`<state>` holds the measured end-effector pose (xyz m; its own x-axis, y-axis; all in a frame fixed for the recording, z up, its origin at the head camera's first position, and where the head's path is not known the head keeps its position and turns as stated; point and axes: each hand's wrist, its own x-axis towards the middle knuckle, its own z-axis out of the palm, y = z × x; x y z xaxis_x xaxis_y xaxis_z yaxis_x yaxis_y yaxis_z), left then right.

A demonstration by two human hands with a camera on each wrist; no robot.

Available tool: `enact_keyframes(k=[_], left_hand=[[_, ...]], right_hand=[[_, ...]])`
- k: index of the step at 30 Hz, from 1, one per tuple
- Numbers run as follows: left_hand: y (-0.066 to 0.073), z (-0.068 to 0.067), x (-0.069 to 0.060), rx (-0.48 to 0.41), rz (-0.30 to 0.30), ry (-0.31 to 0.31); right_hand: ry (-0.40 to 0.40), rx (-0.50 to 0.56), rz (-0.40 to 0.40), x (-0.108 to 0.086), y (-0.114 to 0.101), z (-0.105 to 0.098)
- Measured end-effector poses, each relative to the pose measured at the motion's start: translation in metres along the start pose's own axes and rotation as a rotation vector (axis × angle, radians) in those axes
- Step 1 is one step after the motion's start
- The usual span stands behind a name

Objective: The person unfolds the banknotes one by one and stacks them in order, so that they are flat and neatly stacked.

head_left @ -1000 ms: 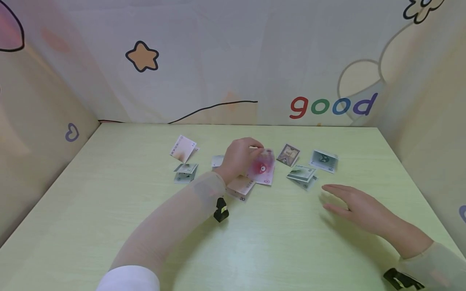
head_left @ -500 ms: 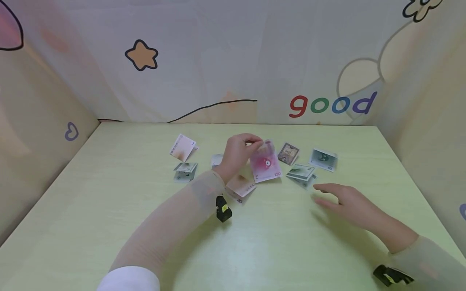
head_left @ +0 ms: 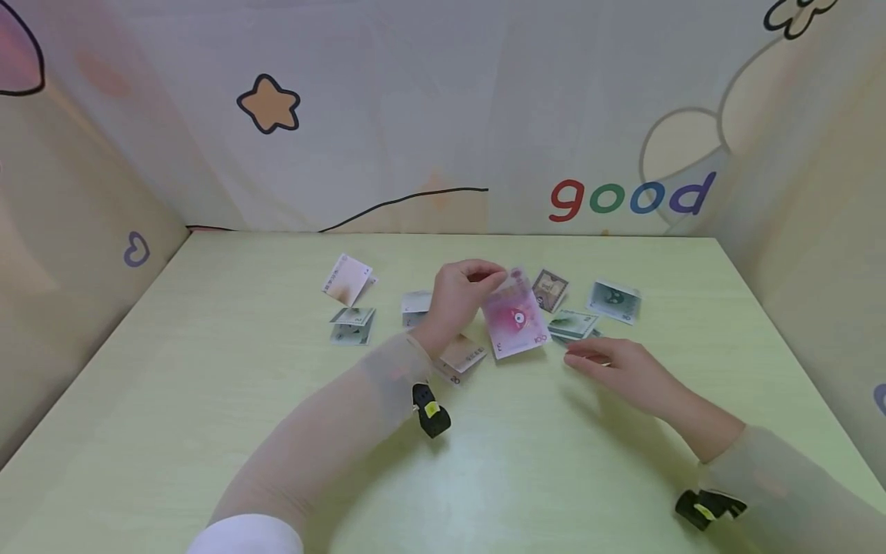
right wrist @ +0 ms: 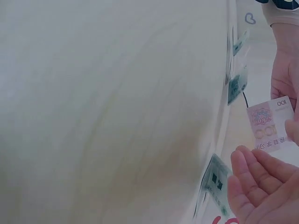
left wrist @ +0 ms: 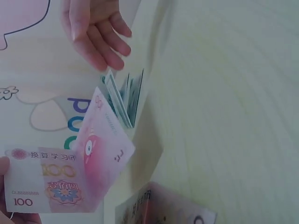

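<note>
My left hand (head_left: 458, 298) pinches the top corner of a pink folded play banknote (head_left: 517, 323) marked 100, lifted off the table. In the left wrist view the banknote (left wrist: 65, 184) hangs partly unfolded, its two halves at an angle. My right hand (head_left: 623, 371) is just right of it, above the table, holding nothing; its fingers (right wrist: 257, 175) are loosely bent in the right wrist view. A green folded banknote (head_left: 573, 325) lies just beyond the right fingertips. Below my left wrist is a brownish folded banknote (head_left: 462, 354), partly covered.
Further folded banknotes lie around: a pale pink one (head_left: 348, 279) and a green one (head_left: 353, 326) at left, a pale one (head_left: 415, 302) behind my left wrist, a brown one (head_left: 550, 290) and a blue-green one (head_left: 615, 301) at right. A printed wall (head_left: 415, 115) closes the back.
The pink banknote has been raised off the table and brought slightly right in my left hand. My right hand has moved left towards it.
</note>
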<state>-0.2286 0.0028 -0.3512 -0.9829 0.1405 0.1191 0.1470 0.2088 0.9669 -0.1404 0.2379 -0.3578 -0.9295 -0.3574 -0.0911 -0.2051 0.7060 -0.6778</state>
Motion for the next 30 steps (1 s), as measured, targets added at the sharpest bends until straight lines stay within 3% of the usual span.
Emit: enact_keyframes(k=[9,19,30], left_hand=[[0.002,0.003,-0.014,-0.055,-0.061,0.002],[-0.004,-0.002,-0.027,-0.038,-0.093,-0.001],[-0.016,-0.022,-0.041,0.119,-0.050,-0.095]], right_hand=[[-0.005,0.072,0.040,0.009,0.001,0.009],[0.005,0.101,0.063,0.011,0.000,0.011],[-0.007,0.107,0.075,0.008,0.003,0.005]])
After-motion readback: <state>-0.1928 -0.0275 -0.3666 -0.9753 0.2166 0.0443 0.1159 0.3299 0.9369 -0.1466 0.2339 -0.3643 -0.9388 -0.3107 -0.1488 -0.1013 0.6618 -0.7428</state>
